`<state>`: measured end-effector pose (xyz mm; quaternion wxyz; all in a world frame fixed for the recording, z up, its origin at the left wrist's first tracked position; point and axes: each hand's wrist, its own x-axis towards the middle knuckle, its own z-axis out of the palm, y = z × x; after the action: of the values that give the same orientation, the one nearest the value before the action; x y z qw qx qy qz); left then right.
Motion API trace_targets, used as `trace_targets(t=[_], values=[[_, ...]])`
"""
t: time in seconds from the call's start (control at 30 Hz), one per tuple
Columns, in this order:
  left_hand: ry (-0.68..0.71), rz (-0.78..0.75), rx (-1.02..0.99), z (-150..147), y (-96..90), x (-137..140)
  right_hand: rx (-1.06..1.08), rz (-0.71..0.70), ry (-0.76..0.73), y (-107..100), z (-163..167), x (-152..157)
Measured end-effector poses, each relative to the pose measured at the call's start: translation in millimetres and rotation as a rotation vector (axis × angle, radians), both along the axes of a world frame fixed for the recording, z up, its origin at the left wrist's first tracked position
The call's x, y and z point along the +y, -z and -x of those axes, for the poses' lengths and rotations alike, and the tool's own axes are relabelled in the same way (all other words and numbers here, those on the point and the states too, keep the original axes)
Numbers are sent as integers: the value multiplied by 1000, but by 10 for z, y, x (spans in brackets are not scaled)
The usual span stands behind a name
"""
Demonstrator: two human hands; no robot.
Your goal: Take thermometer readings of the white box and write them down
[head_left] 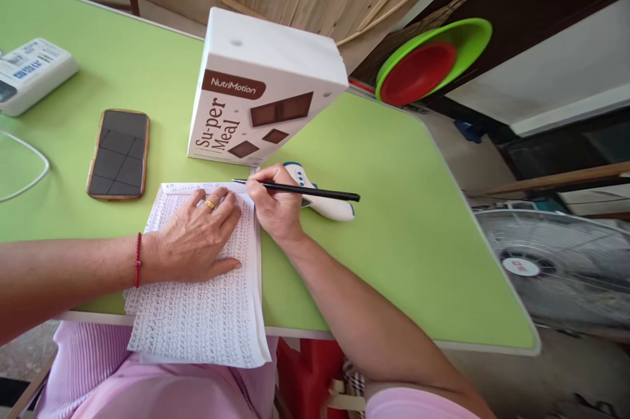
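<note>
As left hand (199, 235) covers perhaps several sheets (201, 320) | right hand (278, 205): one pen (327, 193)

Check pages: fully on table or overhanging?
Overhanging: the pages extend past the edge of the table; left hand lies higher up.

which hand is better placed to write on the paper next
Probably the right hand: it holds the pen, its tip by the top edge of the paper. The left hand lies across the paper, seemingly better placed to steady it.
</note>
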<state>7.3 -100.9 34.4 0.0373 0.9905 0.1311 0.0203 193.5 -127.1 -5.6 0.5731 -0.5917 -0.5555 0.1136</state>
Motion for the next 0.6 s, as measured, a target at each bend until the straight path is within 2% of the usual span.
trace_targets(t=[0.27, 0.6], values=[[-5, 2, 11, 16, -9, -30, 128, 104, -30, 24, -9, 10], [-11, 10, 25, 9, -4, -39, -47, 33, -58, 20, -3, 26]])
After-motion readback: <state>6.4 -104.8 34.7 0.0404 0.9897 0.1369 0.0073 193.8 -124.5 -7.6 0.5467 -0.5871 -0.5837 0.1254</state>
